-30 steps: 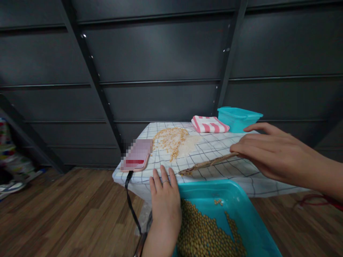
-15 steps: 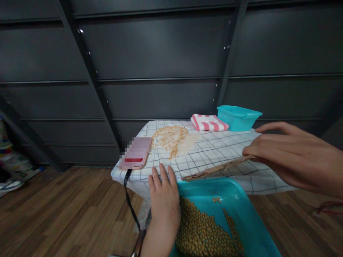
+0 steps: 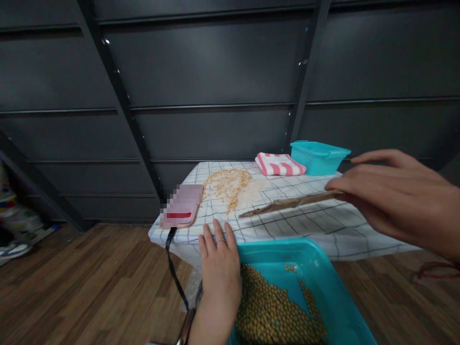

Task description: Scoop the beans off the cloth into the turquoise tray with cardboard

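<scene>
My right hand [image 3: 388, 196] pinches one end of a thin brown piece of cardboard [image 3: 287, 205], held nearly level above the table's front part. My left hand [image 3: 220, 263], with a ring on one finger, lies with fingers stretched at the table's front edge, against the left side of a turquoise tray [image 3: 345, 297]. Many round, yellowish-brown soybeans [image 3: 276, 311] fill the tray's left and near part. On the checked cloth [image 3: 298, 230], beyond my left hand, lies a loose heap of yellow beans and pale grains [image 3: 232, 187].
A pink phone [image 3: 181, 208], partly pixelated, lies at the table's left edge with a black strap [image 3: 172, 268] hanging down. At the back right are a pink-and-white striped towel [image 3: 280, 164] and a turquoise basket [image 3: 318, 158]. A dark panelled wall [image 3: 215, 72] stands behind.
My right hand has lifted the cardboard up and away from the tray's far rim, over the table. My left hand and the tray have stayed nearly still.
</scene>
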{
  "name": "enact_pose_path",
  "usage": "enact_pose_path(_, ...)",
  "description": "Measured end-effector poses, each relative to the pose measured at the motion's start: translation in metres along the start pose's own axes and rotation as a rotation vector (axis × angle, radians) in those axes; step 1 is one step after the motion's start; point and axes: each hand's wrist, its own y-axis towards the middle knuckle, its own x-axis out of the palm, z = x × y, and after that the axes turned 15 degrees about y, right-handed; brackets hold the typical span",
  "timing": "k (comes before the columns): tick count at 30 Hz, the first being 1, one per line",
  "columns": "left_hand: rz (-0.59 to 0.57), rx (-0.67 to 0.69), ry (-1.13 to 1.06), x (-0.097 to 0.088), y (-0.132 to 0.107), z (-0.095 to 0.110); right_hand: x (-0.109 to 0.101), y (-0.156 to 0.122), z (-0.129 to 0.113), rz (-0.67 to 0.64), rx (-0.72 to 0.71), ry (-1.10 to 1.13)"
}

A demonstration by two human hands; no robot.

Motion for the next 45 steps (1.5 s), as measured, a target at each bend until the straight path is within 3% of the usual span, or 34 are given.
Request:
enact_pose_path(3,0.009,-0.003,0.001,-0.001,0.000,0.000,0.018,0.016,0.005,0.001,0.007,-0.075)
enact_pose_path(10,0.005,-0.014,-0.003,-0.001,0.000,-0.001,0.048,0.051,0.011,-0.171,0.152,-0.185)
enact_pose_path(19,-0.004,-0.015,-0.036,-0.001,-0.002,-0.004,0.067,0.063,0.011,-0.189,0.073,-0.168)
enact_pose_path(29,0.007,-0.009,-0.008,0.001,-0.002,-0.002,0.049,0.059,0.001,-0.188,0.047,-0.184)
enact_pose_path(38,-0.056,-0.005,-0.054,-0.003,0.000,-0.003,0.068,0.064,0.004,-0.123,-0.045,-0.139)
enact_pose_path(45,-0.047,-0.003,-0.061,-0.001,-0.002,-0.003,0.055,0.048,0.011,-0.138,-0.052,-0.054)
